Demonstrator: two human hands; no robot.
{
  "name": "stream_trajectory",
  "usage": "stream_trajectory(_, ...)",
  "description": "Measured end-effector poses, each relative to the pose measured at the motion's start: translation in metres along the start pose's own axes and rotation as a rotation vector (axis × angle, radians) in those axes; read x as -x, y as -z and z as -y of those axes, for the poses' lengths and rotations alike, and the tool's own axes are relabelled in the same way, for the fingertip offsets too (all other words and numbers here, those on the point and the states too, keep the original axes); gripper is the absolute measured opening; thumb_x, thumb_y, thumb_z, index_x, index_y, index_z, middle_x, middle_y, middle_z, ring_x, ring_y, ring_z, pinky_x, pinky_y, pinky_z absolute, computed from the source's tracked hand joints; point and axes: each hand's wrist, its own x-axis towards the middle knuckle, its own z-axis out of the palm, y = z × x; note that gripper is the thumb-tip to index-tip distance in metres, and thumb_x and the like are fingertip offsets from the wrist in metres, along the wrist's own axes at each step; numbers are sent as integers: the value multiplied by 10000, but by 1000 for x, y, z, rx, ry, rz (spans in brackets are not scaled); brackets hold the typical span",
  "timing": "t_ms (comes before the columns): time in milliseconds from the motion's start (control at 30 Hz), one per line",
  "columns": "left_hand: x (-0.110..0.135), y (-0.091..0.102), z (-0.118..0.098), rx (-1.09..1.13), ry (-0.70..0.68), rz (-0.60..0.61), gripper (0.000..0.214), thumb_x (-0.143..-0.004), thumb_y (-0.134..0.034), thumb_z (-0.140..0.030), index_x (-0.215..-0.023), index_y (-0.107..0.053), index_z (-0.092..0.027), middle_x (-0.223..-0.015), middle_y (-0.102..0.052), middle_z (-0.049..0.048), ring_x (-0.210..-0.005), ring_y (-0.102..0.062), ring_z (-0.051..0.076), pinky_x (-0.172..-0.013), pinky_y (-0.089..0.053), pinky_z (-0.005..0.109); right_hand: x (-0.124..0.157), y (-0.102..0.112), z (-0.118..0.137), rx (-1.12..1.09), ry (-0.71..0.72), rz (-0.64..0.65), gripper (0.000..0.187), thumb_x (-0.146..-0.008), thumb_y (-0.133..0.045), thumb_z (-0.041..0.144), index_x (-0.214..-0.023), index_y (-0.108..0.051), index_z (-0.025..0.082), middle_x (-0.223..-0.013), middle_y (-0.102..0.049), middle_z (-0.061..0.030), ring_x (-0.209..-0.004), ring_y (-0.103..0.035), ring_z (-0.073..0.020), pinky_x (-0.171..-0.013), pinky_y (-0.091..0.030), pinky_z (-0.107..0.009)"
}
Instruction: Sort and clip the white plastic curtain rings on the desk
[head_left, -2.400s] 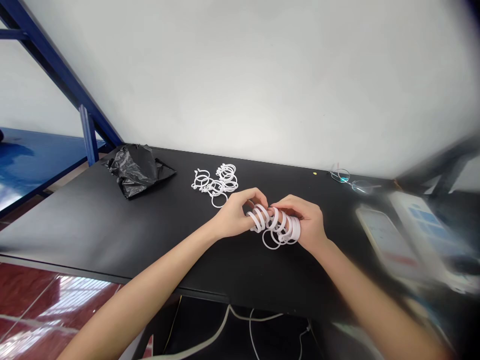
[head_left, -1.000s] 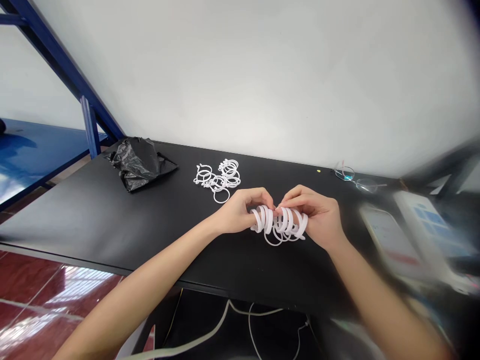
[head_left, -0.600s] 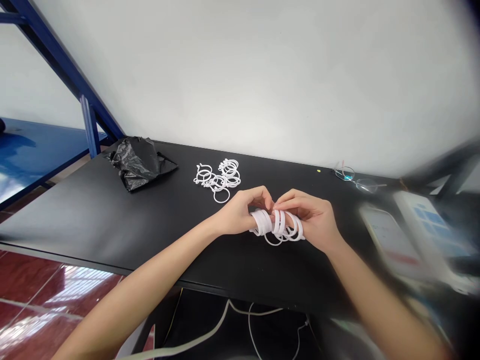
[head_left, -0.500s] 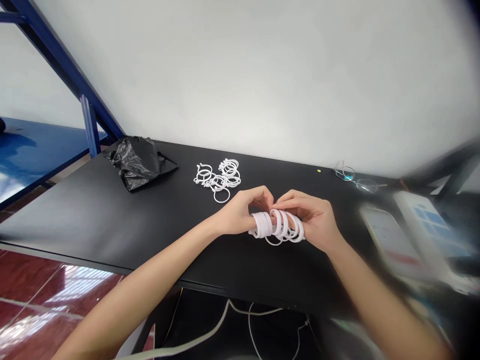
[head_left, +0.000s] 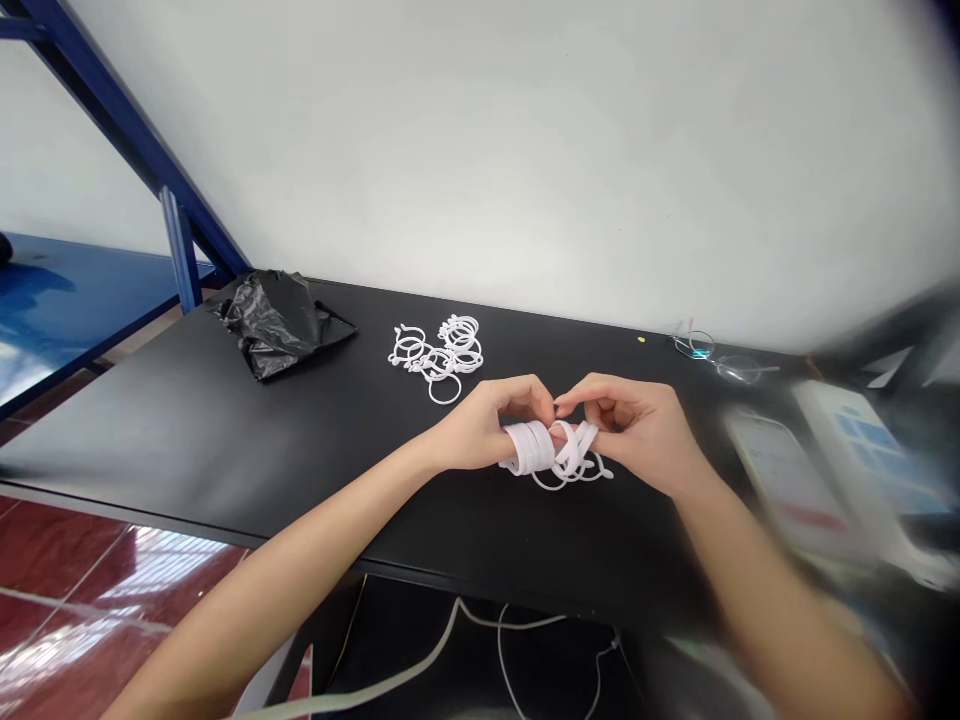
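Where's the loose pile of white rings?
In the head view, the pile lies left of centre on the black table, between the black bag and the left hand.

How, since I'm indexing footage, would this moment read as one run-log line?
left hand: threaded with white rings | right hand: touching other rings | black table: loose rings, crumpled black plastic

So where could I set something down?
The biggest bare patch of table lies left, between the plastic bag and the left forearm. Another runs along the wall, from the white rings to a yellow speck. It's crowded where the left hand and right hand hold more rings, and at the right, with the glasses, phone and box, both blurred.
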Motion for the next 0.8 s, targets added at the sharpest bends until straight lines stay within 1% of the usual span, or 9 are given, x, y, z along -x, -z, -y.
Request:
stream_trajectory(67, 0, 0, 0, -20, 11, -12, 171, -800, -717, -181, -872, -571, -133, -873, -635, 55, -797, -640, 148, -740, -526, 283, 0, 2, 0, -70, -37, 38, 203, -664, -848, 216, -841, -749, 204, -763, -671, -17, -519, -501, -86, -446, -411, -226)
stream_trajectory(133, 0, 0, -1, -39, -7, -16, 183, -794, -717, -161, -909, -577, -135, -886, -627, 49, -805, -636, 143, -762, -524, 286, 0, 4, -1, -130, -53, 59, 230, -656, -859, 216, -857, -747, 206, -789, -682, -23, -562, -581, -112, -471, -472, -231)
stream_trajectory(267, -1, 2, -3, -82, -46, -41, 221, -784, -707, -133, -965, -581, -146, -962, -610, 57, -883, -640, 160, -816, -525, 303, 1, 4, -4, -159, 0, 75, 185, -709, -827, 205, -878, -753, 219, -838, -698, -37, -679, -648, -151, -530, -535, -244)
stream_trajectory(367, -1, 2, -4, -109, -75, -78, 281, -768, -718, -137, -1010, -577, -162, -1004, -607, 61, -927, -638, 176, -844, -529, 320, 3, 1, -4, -152, 43, 60, 176, -746, -799, 211, -916, -754, 224, -888, -713, -59, -751, -664, -177, -537, -547, -253)
stream_trajectory(467, 0, 2, -3, -136, -97, -72, 316, -773, -706, -128, -1061, -583, -166, -1051, -636, 75, -961, -649, 188, -888, -525, 337, 4, -1, -5, -172, 71, 44, 137, -769, -780, 213, -903, -754, 221, -931, -735, -76, -765, -680, -187, -540, -559, -263)
stream_trajectory(567, 1, 1, -2, -169, -73, -47, 496, -779, -691, -116, -1245, -532, -170, -1104, -684, 102, -998, -678, 217, -898, -527, 344, 4, -2, -6, -172, 113, 40, 87, -801, -746, 201, -880, -769, 228, -1003, -739, -88, -810, -697, -202, -568, -577, -281)
stream_trajectory(633, 2, 0, -2, -209, -67, -43, 600, -784, -685, -121, -1345, -476, -170, -1140, -698, 114, -1036, -680, 236, -900, -526, 345, 4, -2, -8, -159, 140, 42, 125, -826, -716, 187, -917, -777, 247, -1046, -725, -88, -871, -694, -215, -593, -582, -292)
stream_trajectory(733, 2, 0, -2, -265, -79, -51, 558, -794, -665, -125, -1330, -513, -157, -1158, -705, 114, -1052, -679, 243, -892, -530, 337, 4, -3, -9, -145, 165, 17, 168, -847, -691, 182, -954, -777, 278, -1024, -709, -76, -928, -675, -224, -624, -579, -304)
stream_trajectory(800, 2, 0, -2, -302, -94, -53, 519, -792, -645, -103, -1299, -546, -150, -1139, -715, 107, -1032, -686, 238, -876, -532, 328, 4, -5, -10, -141, 175, -39, 166, -844, -695, 188, -945, -779, 288, -967, -698, -63, -880, -667, -209, -608, -569, -301)
